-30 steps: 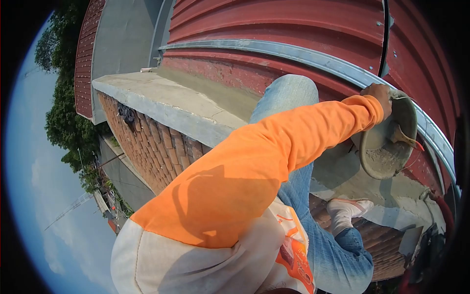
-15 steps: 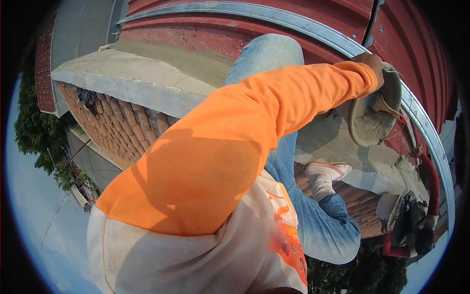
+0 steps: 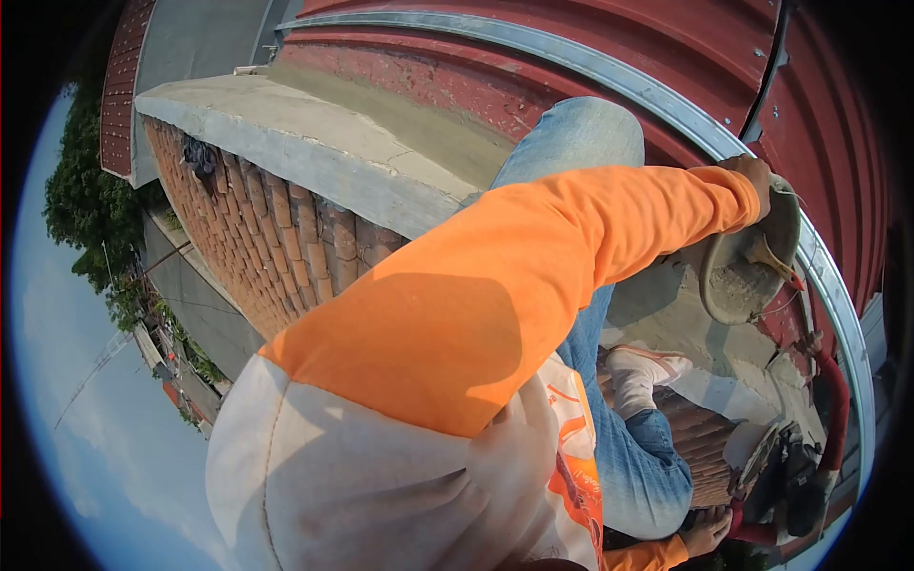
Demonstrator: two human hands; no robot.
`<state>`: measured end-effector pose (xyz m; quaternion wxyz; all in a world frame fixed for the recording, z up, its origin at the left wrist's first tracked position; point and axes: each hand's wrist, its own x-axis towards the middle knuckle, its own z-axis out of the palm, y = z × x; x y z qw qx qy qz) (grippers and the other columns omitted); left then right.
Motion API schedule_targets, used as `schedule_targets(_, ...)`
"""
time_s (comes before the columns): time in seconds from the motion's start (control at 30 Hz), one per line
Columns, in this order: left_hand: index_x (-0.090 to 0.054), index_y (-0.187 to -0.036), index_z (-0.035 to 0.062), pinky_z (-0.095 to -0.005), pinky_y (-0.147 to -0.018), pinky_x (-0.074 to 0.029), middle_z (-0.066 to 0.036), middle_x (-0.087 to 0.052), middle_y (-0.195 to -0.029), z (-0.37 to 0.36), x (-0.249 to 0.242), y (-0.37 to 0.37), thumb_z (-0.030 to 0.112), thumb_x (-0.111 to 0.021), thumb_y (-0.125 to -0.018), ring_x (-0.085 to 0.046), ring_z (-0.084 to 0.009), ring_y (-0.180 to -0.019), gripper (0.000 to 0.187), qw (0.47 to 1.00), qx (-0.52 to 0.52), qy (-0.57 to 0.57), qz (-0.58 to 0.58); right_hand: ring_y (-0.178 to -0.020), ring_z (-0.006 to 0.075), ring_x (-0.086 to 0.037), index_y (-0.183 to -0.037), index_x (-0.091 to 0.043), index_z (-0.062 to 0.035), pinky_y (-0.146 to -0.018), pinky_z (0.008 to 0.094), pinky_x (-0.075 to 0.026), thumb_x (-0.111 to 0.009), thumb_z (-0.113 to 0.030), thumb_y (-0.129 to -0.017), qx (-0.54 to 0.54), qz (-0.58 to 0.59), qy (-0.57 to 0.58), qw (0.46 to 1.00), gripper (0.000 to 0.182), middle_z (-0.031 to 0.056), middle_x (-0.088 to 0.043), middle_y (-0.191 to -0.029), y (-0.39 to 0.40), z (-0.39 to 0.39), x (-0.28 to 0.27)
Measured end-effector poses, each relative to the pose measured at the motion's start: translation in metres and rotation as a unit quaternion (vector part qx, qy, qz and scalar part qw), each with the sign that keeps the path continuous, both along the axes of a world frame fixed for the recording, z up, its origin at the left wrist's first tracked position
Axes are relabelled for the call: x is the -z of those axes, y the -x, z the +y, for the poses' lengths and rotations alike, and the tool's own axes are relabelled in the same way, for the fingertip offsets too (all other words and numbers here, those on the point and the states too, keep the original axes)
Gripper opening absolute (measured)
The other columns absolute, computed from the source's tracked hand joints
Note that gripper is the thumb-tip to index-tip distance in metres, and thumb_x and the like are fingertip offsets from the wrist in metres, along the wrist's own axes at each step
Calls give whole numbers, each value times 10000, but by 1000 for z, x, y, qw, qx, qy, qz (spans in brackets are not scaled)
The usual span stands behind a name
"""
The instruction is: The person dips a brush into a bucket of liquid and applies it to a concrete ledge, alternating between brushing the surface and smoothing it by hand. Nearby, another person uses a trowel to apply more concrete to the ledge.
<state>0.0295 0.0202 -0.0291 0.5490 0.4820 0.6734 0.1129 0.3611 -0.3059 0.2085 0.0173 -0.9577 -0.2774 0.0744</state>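
My left hand (image 3: 749,183), at the end of the long orange sleeve, grips the rim of a grey bucket (image 3: 721,276). The bucket is tilted, with greyish mortar-like material and a trowel's wooden handle (image 3: 764,255) inside. Low in the view is my right hand (image 3: 706,530), its fingers curled beside a co-worker's red sleeve (image 3: 755,533); what it holds is too small to make out.
Red corrugated metal sheets (image 3: 533,57) edged by a curved metal strip (image 3: 657,95) run along the top and right. A concrete ledge (image 3: 314,143) borders clay roof tiles (image 3: 262,228). A co-worker in a dark cap (image 3: 807,506) is close at lower right, one hand (image 3: 812,344) near the bucket.
The view has shifted, so the bucket and my left hand appear lower and slightly right. My right hand has come into view at the bottom. My left hand still grips the bucket.
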Motion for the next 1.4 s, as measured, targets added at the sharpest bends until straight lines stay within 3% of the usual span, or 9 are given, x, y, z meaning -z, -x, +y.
schedule_targets(0.03,-637,-931,70,-347,-805,-473,-151,-621,-952,0,-1,-1,173,-599,-725,-595,-281,-928,233,1000,3,-6,1,-923,188,-571,-1157,-481,-21,-806,288,-466,-468,-336,-900,89,135,-160,974,406,117,-562,-1058,22,29,-3)
schedule_targets(0.13,-633,-934,61,-352,-806,-473,-160,-619,-954,2,-3,-3,144,-598,-725,-597,-293,-922,227,1000,-3,17,9,-950,192,-562,-1169,-472,-18,-803,277,-447,-439,-326,-916,-59,187,-147,969,400,124,-558,-1072,58,76,-2)
schedule_targets(0.3,-628,-934,55,-350,-807,-474,-165,-617,-962,4,-12,0,141,-596,-725,-591,-302,-932,229,999,19,7,36,-858,185,-557,-1123,-496,28,-748,280,-437,-476,-219,-906,-279,240,-21,930,330,100,-578,-936,88,111,40)
schedule_targets(0.5,-626,-941,57,-359,-812,-470,-161,-617,-972,5,-7,-11,145,-596,-722,-587,-306,-941,237,998,22,8,54,-769,178,-545,-1126,-485,27,-707,263,-422,-500,-155,-884,-352,336,107,867,302,115,-572,-856,131,114,27)
schedule_targets(0.63,-574,-1038,45,-361,-843,-451,-164,-598,-1019,7,-17,-11,163,-573,-733,-557,-306,-995,327,996,48,21,65,-736,162,-546,-1129,-494,-1,-681,266,-431,-536,-173,-865,-345,335,46,876,318,95,-576,-841,130,119,28)
schedule_targets(0.8,-617,-1011,94,-361,-757,-464,-155,-633,-906,6,9,-27,204,-589,-759,-604,-317,-856,277,986,81,-97,112,-788,285,-596,-1102,-501,-3,-696,325,-464,-585,-176,-816,-382,347,31,856,345,180,-594,-891,133,119,33)
schedule_targets(1.03,-607,-1003,35,-343,-736,-453,-165,-638,-862,4,16,-28,187,-590,-751,-624,-279,-814,294,984,81,-152,48,-898,350,-562,-1092,-494,-30,-785,413,-442,-538,-332,-833,-374,330,92,862,400,190,-586,-946,116,95,52)
schedule_targets(1.2,-620,-952,16,-318,-713,-454,-127,-648,-819,19,79,-16,156,-582,-753,-623,-217,-756,246,981,73,-165,-72,-902,358,-564,-1068,-512,-26,-798,421,-437,-543,-349,-821,-364,330,115,864,408,198,-589,-958,116,94,47)
schedule_targets(1.4,-626,-936,14,-312,-684,-456,-107,-645,-781,8,34,-25,182,-592,-746,-615,-197,-708,256,978,103,-179,14,-906,356,-563,-1070,-513,-23,-808,422,-433,-540,-343,-823,-363,330,97,866,405,199,-590,-962,114,87,50)
